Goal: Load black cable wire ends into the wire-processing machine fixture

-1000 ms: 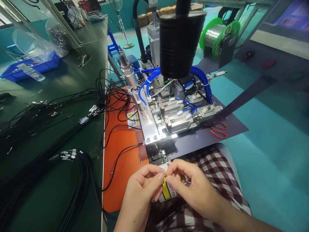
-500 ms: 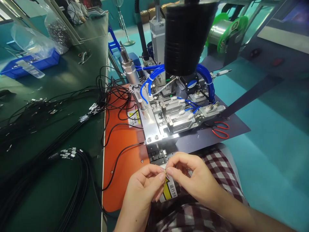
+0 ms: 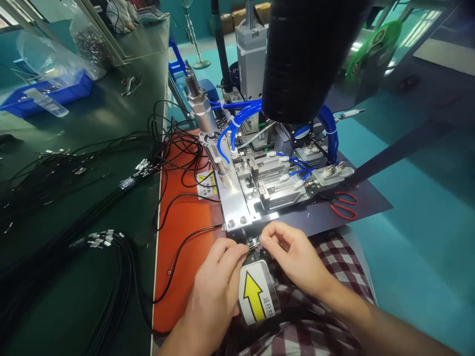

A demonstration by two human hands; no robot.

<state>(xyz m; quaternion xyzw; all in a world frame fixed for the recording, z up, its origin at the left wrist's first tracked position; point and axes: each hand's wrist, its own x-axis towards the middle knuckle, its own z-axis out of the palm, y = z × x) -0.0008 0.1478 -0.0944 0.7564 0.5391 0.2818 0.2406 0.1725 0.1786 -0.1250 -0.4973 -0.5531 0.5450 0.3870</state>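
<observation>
Small dark part (image 3: 254,244), too tiny to identify, pinched between the closed fingertips of left hand (image 3: 217,282) and right hand (image 3: 293,252), at the front edge of the silver metal fixture plate (image 3: 237,207). Just below: white label with yellow arrow (image 3: 256,295). Left: orange rubber mat (image 3: 181,232), loose black wires (image 3: 111,257); right: red-handled scissors (image 3: 345,205).

I look down on a dark green tabletop (image 3: 111,118) strewn with loose bundles of black wires tipped with metal terminals (image 3: 111,277). A blue plastic tray (image 3: 55,94) sits far left. An orange mat (image 3: 181,227) lies at the right edge, with a dark flat sheet (image 3: 319,222) carrying red-handled scissors (image 3: 345,205) beyond it.
</observation>
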